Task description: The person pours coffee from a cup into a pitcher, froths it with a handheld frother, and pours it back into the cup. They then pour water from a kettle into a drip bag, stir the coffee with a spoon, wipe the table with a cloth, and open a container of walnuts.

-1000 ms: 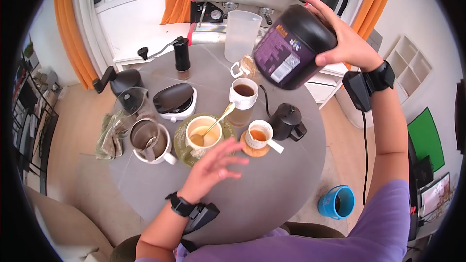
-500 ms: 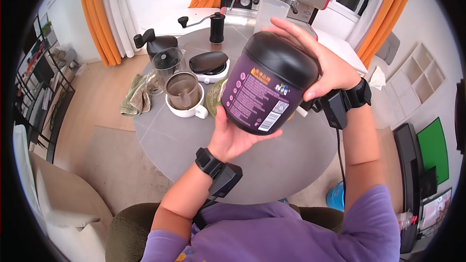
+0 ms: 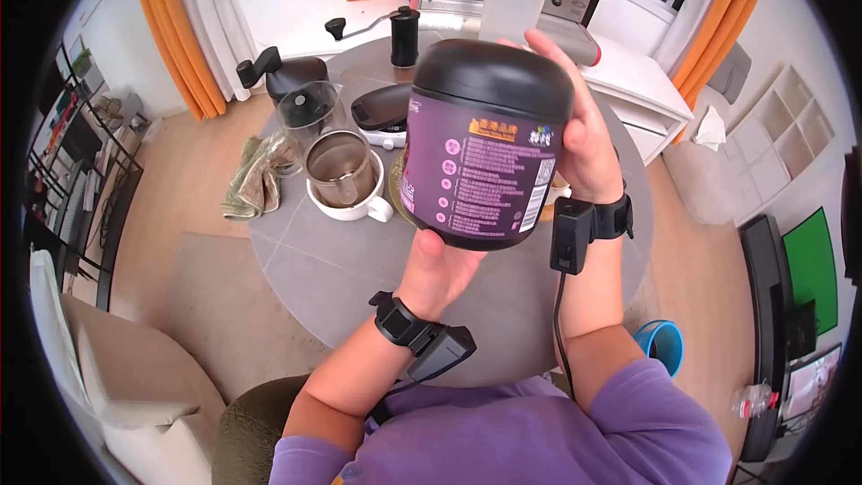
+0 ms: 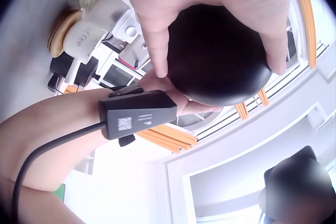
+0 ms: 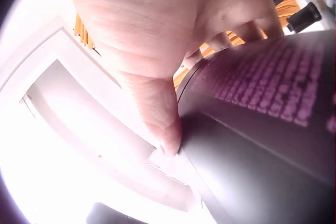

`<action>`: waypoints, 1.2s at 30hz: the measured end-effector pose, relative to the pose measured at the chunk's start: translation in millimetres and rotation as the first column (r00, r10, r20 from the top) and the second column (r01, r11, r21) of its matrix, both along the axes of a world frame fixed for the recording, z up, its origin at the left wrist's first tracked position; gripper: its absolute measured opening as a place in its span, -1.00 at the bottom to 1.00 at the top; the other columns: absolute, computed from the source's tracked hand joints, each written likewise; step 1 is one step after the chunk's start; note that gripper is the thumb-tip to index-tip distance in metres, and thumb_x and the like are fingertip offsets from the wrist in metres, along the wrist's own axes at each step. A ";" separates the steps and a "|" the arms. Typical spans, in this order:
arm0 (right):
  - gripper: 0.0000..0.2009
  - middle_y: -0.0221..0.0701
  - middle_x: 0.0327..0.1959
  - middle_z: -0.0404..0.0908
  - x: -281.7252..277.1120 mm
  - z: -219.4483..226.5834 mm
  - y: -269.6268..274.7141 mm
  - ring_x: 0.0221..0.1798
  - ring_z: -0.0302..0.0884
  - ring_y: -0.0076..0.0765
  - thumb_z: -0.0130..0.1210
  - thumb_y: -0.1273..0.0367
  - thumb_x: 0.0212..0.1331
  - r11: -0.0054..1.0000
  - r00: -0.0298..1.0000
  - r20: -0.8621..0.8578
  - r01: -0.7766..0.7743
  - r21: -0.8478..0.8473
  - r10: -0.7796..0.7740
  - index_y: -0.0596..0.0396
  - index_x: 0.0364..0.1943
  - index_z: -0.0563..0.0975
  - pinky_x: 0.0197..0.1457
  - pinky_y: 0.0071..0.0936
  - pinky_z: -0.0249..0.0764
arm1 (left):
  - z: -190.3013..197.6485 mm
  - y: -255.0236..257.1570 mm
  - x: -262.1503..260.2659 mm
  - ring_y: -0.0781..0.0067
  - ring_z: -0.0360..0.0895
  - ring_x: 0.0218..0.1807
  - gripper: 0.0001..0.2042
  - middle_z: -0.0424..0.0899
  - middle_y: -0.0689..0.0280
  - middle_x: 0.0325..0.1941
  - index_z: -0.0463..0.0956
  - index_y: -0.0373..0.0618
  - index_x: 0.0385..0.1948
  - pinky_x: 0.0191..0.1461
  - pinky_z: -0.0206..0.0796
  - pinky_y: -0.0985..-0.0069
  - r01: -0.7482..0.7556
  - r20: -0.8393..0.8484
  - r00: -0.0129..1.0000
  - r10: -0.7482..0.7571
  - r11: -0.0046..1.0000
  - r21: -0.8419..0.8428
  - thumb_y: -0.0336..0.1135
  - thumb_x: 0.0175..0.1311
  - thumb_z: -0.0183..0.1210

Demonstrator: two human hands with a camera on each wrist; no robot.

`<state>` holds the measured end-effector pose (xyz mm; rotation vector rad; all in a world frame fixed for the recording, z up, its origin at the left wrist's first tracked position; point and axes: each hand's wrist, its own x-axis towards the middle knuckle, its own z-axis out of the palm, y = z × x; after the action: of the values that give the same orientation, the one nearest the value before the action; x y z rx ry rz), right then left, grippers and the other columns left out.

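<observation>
A large purple-and-black jar (image 3: 489, 148) with a black lid is held up in front of me over the table, its printed label facing me. From below, my left hand (image 3: 438, 274) grips the jar's base, thumb up against the front edge. In the left wrist view, thumb and fingers spread round the black round bottom (image 4: 218, 56). My right hand (image 3: 588, 139) holds the jar's right side. Its thumb (image 5: 163, 119) presses near the lid in the right wrist view, while the other fingers are partly hidden behind the jar.
On the grey round table (image 3: 314, 260) stand a white cup (image 3: 359, 209) with a strainer in it, a clear pitcher (image 3: 310, 108), a hand grinder (image 3: 405, 40) and a cloth (image 3: 251, 184). The jar hides much of the table's right side. A blue bin (image 3: 664, 341) stands on the floor.
The jar has come down and left from the upper right and turned more upright. My left hand, free a second ago, has taken hold of its base; my right hand has slid lower.
</observation>
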<state>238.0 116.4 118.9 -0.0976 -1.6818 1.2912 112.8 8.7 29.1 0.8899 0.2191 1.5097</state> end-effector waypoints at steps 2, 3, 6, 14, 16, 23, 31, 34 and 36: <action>-0.12 -0.16 0.22 0.17 0.1 7.2 -4.5 0.26 0.14 -0.23 0.20 -0.05 -0.18 0.999 0.999 0.020 0.034 0.011 -0.035 0.15 0.22 0.12 0.28 -0.38 0.05 | -4.4 -1.3 3.3 0.31 0.15 0.26 -0.09 0.17 0.29 0.24 0.01 -0.04 0.22 0.28 0.05 0.21 0.019 0.082 0.996 -0.018 1.000 -0.015 0.30 -0.16 0.14; -0.13 -0.17 0.22 0.18 0.5 8.2 -5.9 0.25 0.15 -0.23 0.20 -0.04 -0.16 1.000 0.999 0.035 0.025 0.009 -0.025 0.15 0.22 0.12 0.28 -0.38 0.06 | -6.6 -1.8 4.3 0.38 0.17 0.24 -0.14 0.24 0.33 0.20 0.08 -0.09 0.18 0.28 0.05 0.31 0.033 0.167 0.986 -0.029 0.999 -0.023 0.19 -0.14 0.23; -0.16 -0.18 0.20 0.20 3.4 2.5 -1.3 0.24 0.16 -0.24 0.19 -0.01 -0.14 1.000 0.999 0.043 -0.009 -0.019 0.009 0.15 0.21 0.13 0.27 -0.38 0.06 | -10.3 -1.9 4.8 0.38 0.16 0.25 -0.15 0.23 0.34 0.21 0.07 -0.08 0.19 0.28 0.04 0.33 0.000 0.114 0.993 0.001 1.000 -0.006 0.17 -0.12 0.23; -0.21 -0.25 0.14 0.26 3.1 -0.6 2.9 0.20 0.21 -0.32 0.17 0.01 -0.11 0.998 0.997 0.075 -0.009 -0.068 0.014 0.14 0.20 0.16 0.24 -0.44 0.08 | -5.9 -1.1 3.4 0.39 0.18 0.23 -0.14 0.22 0.33 0.21 0.05 -0.09 0.19 0.26 0.07 0.33 -0.001 0.106 0.994 0.006 0.999 -0.045 0.17 -0.12 0.24; -0.21 -0.28 0.10 0.30 3.8 -0.3 2.3 0.17 0.23 -0.34 0.17 0.01 -0.12 0.996 0.996 0.086 -0.004 -0.085 0.011 0.13 0.20 0.17 0.22 -0.46 0.09 | -4.9 -1.0 3.9 0.39 0.19 0.23 -0.13 0.22 0.32 0.20 0.05 -0.09 0.19 0.25 0.07 0.34 -0.005 0.104 0.994 0.010 0.999 -0.050 0.17 -0.12 0.24; -0.20 -0.30 0.07 0.32 3.9 0.7 0.0 0.15 0.24 -0.35 0.18 0.01 -0.14 0.996 0.997 0.082 0.012 -0.083 -0.006 0.13 0.20 0.17 0.21 -0.47 0.10 | -4.3 -1.3 4.1 0.39 0.20 0.23 -0.11 0.23 0.31 0.20 0.03 -0.10 0.20 0.25 0.08 0.35 -0.009 0.093 0.996 0.014 0.998 -0.055 0.18 -0.14 0.25; -0.23 -0.31 0.07 0.32 4.6 0.0 1.1 0.14 0.25 -0.38 0.17 0.05 -0.10 0.996 0.997 0.071 -0.016 -0.093 0.023 0.12 0.20 0.16 0.19 -0.48 0.12 | -5.2 0.3 3.8 0.40 0.19 0.23 -0.14 0.23 0.32 0.20 0.06 -0.09 0.19 0.26 0.06 0.34 0.007 0.102 0.995 -0.004 0.999 -0.034 0.18 -0.12 0.24; -0.25 -0.32 0.06 0.32 5.9 0.4 1.7 0.14 0.25 -0.39 0.16 0.07 -0.07 0.997 0.996 0.082 -0.023 -0.070 0.029 0.12 0.20 0.16 0.19 -0.49 0.12 | -5.7 -0.7 3.8 0.40 0.19 0.23 -0.15 0.23 0.33 0.20 0.08 -0.09 0.19 0.26 0.07 0.33 0.002 0.100 0.995 0.002 0.999 -0.041 0.19 -0.12 0.23; -0.25 -0.32 0.06 0.32 6.1 0.4 1.8 0.14 0.25 -0.39 0.16 0.07 -0.07 0.997 0.996 0.083 -0.023 -0.069 0.029 0.12 0.20 0.16 0.19 -0.49 0.12 | -7.4 -0.9 3.7 0.40 0.18 0.23 -0.15 0.23 0.33 0.20 0.08 -0.08 0.19 0.26 0.06 0.32 0.000 0.100 0.995 0.005 0.999 -0.051 0.19 -0.12 0.23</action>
<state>244.1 118.1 119.3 -0.1726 -1.7148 1.3813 116.5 7.8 21.8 0.7716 0.1847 1.5405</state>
